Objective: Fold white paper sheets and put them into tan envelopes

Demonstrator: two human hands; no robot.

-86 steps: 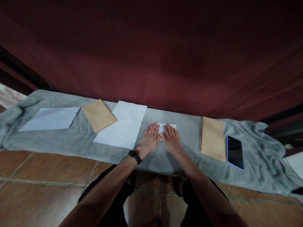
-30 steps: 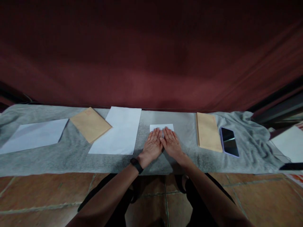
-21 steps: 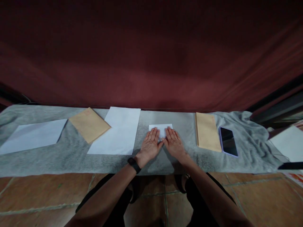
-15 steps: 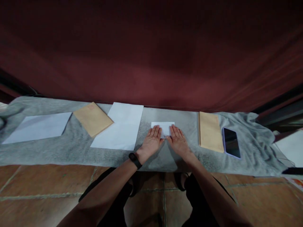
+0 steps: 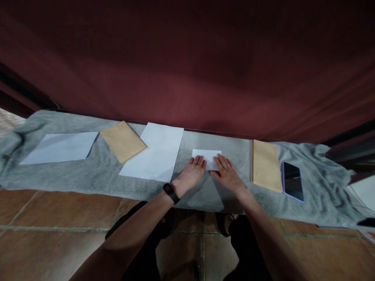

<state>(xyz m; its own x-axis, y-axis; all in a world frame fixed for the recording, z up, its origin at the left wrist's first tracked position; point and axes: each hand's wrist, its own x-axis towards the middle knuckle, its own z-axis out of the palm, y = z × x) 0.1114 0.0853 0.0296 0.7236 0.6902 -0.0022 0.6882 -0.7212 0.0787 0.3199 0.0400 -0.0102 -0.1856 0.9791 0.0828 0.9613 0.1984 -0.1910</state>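
A small folded sheet of white paper (image 5: 207, 153) lies flat on the grey cloth in front of me. My left hand (image 5: 193, 170) rests on its left part, with the fingers laid flat and slightly bent. On the right part, my right hand (image 5: 227, 173) presses with its fingers stretched out and the thumb apart, near the paper's lower edge. Both hands cover some of the sheet. A dark band (image 5: 171, 192) is on my left wrist.
To the left, a brown envelope stack (image 5: 123, 141) overlaps a large white sheet (image 5: 161, 156); another white sheet (image 5: 61, 147) lies farther left. Brown envelopes (image 5: 266, 166) and a phone (image 5: 293, 181) lie to the right. Grey cloth (image 5: 96, 171) covers the narrow surface before a dark red panel (image 5: 187, 93).
My left hand has turned, its fingers now more bent and pointing more to the right on the paper. The right thumb has shifted slightly. The whole view has tilted a little.
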